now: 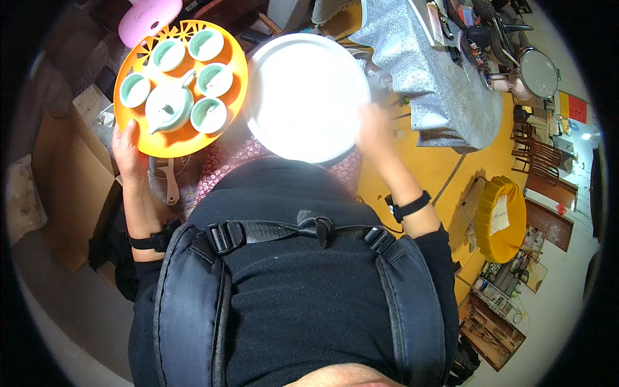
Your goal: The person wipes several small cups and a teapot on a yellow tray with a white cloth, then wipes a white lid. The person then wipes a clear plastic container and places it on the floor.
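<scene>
Orange and likely stiff, held the tray [177, 146] at front left with left hand [131, 151], thumb over edge, needed both sides gripped for breakable-looking cups [207, 115] and teapot [167, 109], but couldn't tell the blurred right hand [376, 132]'s grip by white disc [309, 97].

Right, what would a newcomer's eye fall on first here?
Probably the orange tray at upper left, held by the left hand and carrying a pale green teapot and five cups. Then the white disc beside it, upper centre, with the blurred right hand at its right edge.
</scene>
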The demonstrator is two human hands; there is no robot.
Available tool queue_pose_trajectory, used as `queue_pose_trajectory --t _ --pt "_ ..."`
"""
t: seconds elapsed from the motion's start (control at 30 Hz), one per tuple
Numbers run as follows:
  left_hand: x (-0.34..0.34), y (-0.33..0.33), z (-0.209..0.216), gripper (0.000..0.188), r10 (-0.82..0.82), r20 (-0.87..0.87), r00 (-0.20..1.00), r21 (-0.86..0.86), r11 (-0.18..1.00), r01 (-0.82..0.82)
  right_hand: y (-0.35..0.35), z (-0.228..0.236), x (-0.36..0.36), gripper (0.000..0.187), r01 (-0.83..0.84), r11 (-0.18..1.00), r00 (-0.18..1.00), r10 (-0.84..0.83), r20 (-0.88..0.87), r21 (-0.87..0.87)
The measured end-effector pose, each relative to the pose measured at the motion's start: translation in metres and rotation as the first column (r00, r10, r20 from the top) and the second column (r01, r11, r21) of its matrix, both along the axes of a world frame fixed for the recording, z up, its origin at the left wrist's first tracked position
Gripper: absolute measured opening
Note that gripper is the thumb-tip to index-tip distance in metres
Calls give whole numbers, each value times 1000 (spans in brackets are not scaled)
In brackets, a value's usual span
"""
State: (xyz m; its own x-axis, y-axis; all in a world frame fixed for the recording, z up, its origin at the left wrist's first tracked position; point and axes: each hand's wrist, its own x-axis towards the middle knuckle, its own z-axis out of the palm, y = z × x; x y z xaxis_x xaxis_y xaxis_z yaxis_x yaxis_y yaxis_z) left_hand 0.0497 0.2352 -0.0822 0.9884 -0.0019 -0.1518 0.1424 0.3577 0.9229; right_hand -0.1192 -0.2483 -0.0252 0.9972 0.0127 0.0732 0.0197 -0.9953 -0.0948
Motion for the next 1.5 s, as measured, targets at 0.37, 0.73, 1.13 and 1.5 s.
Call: queue_pose_trajectory --t 0.37,0.73,1.13,1.5 --pt "-2 -7 -6 33 -21 32 999 -35 999 22 68 -1 -9 21 -198 948 963 236 -133 248" --pt "-12 -8 5 38 58 19 998 0 998 -58 121 -22 54 24 -392 809 899 439 -7 439" --pt "-24 -21 7 37 152 -93 984 -96 982 -160 80 12 30 18 -325 848 839 462 -286 418" --pt "-19 -26 4 40 57 -57 997 -63 996 -61 6 25 55 20 -134 991 965 133 -226 14"
